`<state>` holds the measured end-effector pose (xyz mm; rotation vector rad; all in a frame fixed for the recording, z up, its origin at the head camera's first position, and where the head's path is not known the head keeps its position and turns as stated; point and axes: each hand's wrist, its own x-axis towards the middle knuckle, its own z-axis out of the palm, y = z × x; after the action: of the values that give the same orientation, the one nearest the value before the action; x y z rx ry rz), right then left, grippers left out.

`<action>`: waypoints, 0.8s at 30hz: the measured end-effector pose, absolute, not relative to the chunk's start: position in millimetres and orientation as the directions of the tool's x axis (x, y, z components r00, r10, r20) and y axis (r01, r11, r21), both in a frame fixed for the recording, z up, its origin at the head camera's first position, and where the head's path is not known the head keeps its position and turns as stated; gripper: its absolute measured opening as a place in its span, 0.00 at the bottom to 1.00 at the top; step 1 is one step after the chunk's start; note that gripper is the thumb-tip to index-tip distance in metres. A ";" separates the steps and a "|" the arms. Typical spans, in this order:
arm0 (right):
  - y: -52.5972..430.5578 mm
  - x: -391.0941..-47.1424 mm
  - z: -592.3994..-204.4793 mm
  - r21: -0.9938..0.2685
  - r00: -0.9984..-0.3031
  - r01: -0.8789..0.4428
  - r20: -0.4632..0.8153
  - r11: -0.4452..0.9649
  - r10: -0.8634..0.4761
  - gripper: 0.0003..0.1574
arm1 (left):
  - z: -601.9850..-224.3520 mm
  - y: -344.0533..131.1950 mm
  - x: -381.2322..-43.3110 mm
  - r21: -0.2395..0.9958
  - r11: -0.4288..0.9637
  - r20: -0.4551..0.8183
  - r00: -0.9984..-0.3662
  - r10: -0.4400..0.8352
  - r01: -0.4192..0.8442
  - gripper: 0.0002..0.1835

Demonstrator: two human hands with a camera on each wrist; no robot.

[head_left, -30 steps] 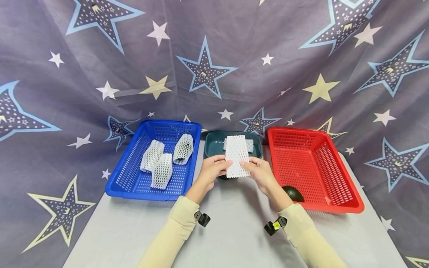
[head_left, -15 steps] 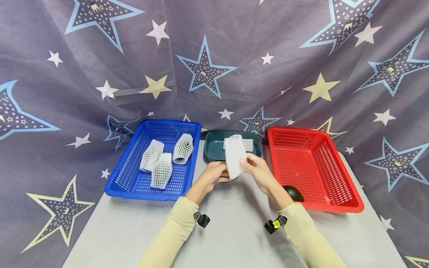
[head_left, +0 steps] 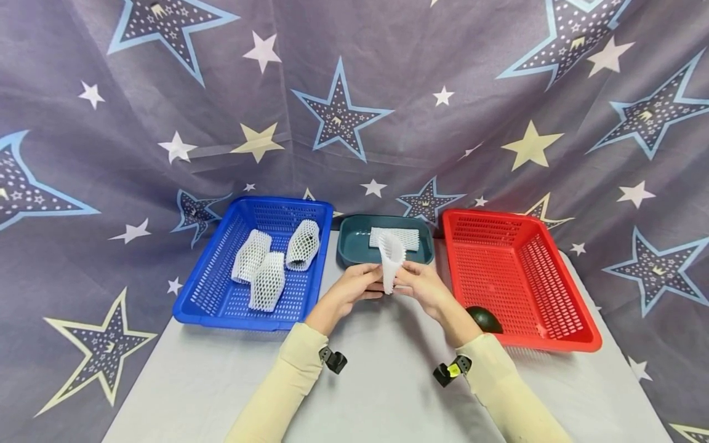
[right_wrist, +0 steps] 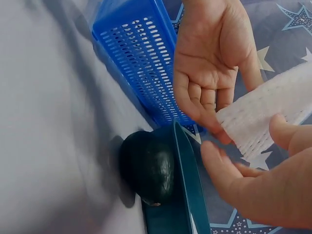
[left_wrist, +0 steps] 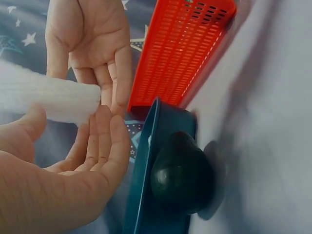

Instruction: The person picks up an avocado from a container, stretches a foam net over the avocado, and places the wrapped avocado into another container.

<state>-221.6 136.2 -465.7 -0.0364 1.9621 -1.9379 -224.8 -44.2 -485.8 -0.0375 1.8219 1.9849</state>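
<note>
A white foam net sleeve (head_left: 390,271) is held upright between both hands in the head view, its upper mouth spread open. My left hand (head_left: 353,287) holds its left side, the thumb (left_wrist: 35,122) lying along the foam in the left wrist view. From the other side my right hand (head_left: 425,288) holds it, thumb (right_wrist: 282,127) on the foam. Fingertips of both hands meet around its lower end. Below the hands, a dark green avocado (left_wrist: 179,170) lies on the table against the teal tray (head_left: 354,253); the hands hide it in the head view.
Flat foam net sleeves (head_left: 410,238) lie in the teal tray. At left, a blue basket (head_left: 213,311) holds 3 sleeved fruits (head_left: 268,283). The red basket (head_left: 520,264) at right has a dark green avocado (head_left: 485,320) at its near left corner. A star-patterned curtain (head_left: 354,178) stands behind.
The sleeve was flat and facing the camera; it has turned edge-on and its top has spread into a round mouth. The left fingers shifted behind it, and both hands came closer together.
</note>
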 end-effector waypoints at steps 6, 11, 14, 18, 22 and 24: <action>134.7 -219.2 -467.9 -0.967 -0.934 0.252 -0.237 -0.025 -0.267 0.26 | -483.7 -46.8 -223.1 0.937 -0.076 -0.301 -0.900 0.317 -0.340 0.23; 134.5 -218.7 -469.1 -0.966 -0.940 0.252 -0.231 -0.055 -0.250 0.29 | -484.5 -49.3 -224.1 0.933 -0.104 -0.290 -0.892 0.345 -0.344 0.23; 136.2 -218.3 -468.7 -0.962 -0.938 0.261 -0.235 -0.074 -0.254 0.32 | -484.7 -50.3 -225.1 0.927 -0.116 -0.298 -0.887 0.354 -0.357 0.23; 138.1 -218.2 -468.5 -0.957 -0.931 0.266 -0.224 -0.115 -0.290 0.33 | -485.3 -51.9 -225.5 0.916 -0.157 -0.286 -0.877 0.386 -0.368 0.23; 138.9 -218.2 -470.2 -0.955 -0.927 0.261 -0.207 -0.141 -0.313 0.30 | -486.7 -53.8 -226.0 0.907 -0.163 -0.276 -0.839 0.469 -0.389 0.23; 139.3 -218.2 -470.6 -0.956 -0.928 0.256 -0.201 -0.143 -0.314 0.29 | -487.1 -54.3 -226.1 0.903 -0.155 -0.279 -0.823 0.495 -0.400 0.23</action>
<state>-218.2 139.3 -470.6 -0.0650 1.7628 -2.1258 -226.1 -54.3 -487.1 0.1097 1.5415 2.0195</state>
